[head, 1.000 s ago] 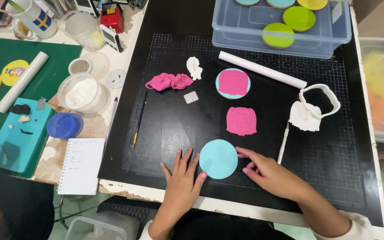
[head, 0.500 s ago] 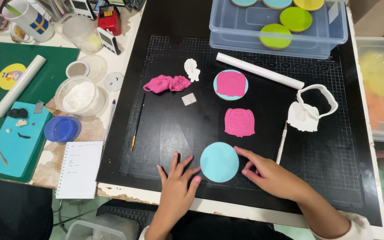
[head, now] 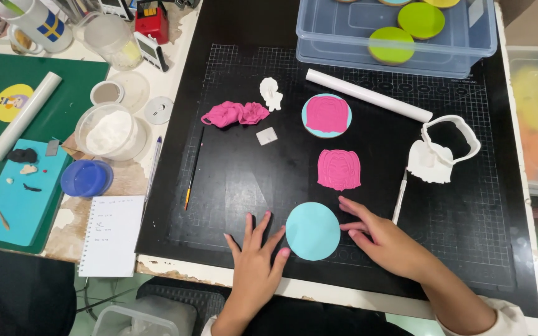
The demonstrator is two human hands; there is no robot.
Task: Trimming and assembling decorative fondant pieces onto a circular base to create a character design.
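Two hands' spread fingers (head: 268, 229) beside smooth, flat, round turquoise disc (head: 312, 231).

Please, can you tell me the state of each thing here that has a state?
light blue disc: flat on the black mat, bare.
left hand: open, fingertip at the disc's edge.
right hand: open, fingers at the disc's edge.
pink cut-out: flat, loose.
topped disc: covered in pink.
pink lump: crumpled.
clear box: open.

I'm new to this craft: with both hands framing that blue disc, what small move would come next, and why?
Probably lifting the pink cut-out onto the blue disc. The disc is bare, the left hand and right hand flank it, and a finished disc above already wears pink.
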